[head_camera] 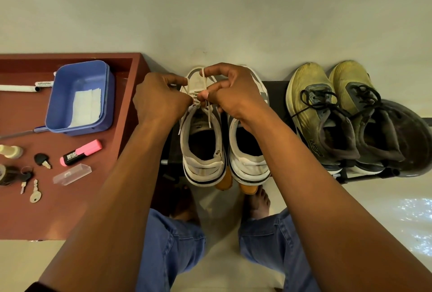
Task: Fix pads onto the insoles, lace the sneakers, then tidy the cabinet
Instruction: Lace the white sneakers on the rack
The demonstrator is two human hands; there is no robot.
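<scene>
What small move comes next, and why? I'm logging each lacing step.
Probably pull the lace ends apart to snug the crossing. The left hand and right hand each pinch a strand above the left white sneaker, and slack lace hangs loose over its tongue.

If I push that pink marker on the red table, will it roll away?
Probably not far. The pink marker looks flattish and chunky rather than round, so it should slide more than roll. It lies flat on the red table, so it cannot tip. It seems plastic, likely light and a bit slippery.
</scene>
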